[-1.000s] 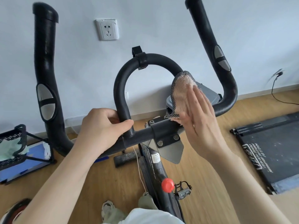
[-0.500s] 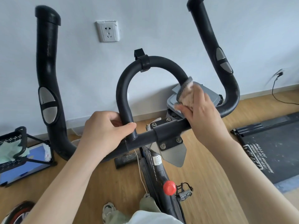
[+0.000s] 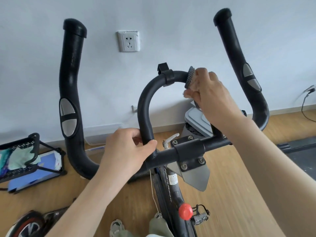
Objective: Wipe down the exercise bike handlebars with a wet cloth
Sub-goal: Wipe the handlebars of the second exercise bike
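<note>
The fingers (image 3: 192, 94) of the right hand (image 3: 211, 93) are curled shut around a wet cloth (image 3: 191, 79), which is wrapped over the right shoulder of the centre loop (image 3: 145, 106) of the handlebars, just beside the black clamp (image 3: 168, 78) at its top. The cloth's mesh edge is seen above and below the knuckles; whether it encircles the tube fully cannot be told. The fingers of the left hand (image 3: 126, 151) are closed on the foot of the loop's left leg, where it meets the crossbar (image 3: 213, 143), and the bike appears to be steadied by that grip.

The step in hand is judged to be the wiping of the centre loop, its upper right part being covered now. The left horn (image 3: 71, 93) and the right horn (image 3: 239, 65) are not being touched by either hand. For the next move, the cloth would need to be slid along the curve with the squeeze maintained, the clamp being worked around rather than snagged, and the left grip shifted once that leg is reached.
</note>
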